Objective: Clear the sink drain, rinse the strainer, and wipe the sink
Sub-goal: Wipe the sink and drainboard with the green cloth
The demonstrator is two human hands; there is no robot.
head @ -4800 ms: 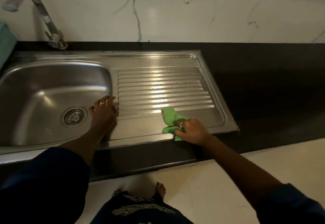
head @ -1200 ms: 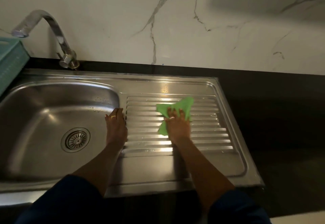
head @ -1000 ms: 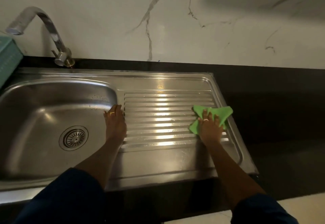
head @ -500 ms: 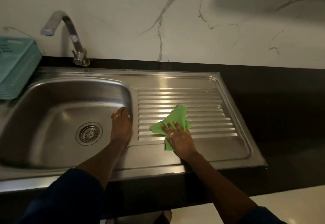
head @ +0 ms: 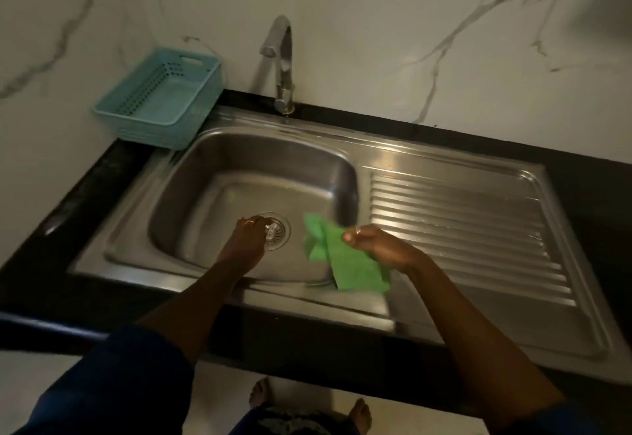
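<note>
I see a steel sink (head: 239, 168) set into a black counter (head: 85, 195), with a ribbed draining board (head: 458, 226) running off to its right. Behind the basin a curved chrome tap (head: 282, 62) rises against the white marbled wall (head: 410, 17), its spout pointing out over the bowl. To the left of the tap sits a pale blue slotted basket (head: 160, 96), resting partly on the counter and partly over the sink's back left corner. Below the counter edge I can make out bare feet (head: 359, 412) on a pale floor.

Nothing blocks the basin itself; only my own forearms cross its front rim.

The strainer (head: 275, 231) sits in the drain at the bottom of the bowl. My left hand (head: 248, 239) reaches down into the basin, and its fingertips rest on the strainer's left edge; the frame is blurred, so I cannot tell whether they are pinching it or only touching. My right hand (head: 379, 245) hovers over the basin's right side, near the ridge between bowl and draining board, closed on a green cloth (head: 345, 260). The cloth hangs down from that grip, just right of the strainer and apart from it.
</note>
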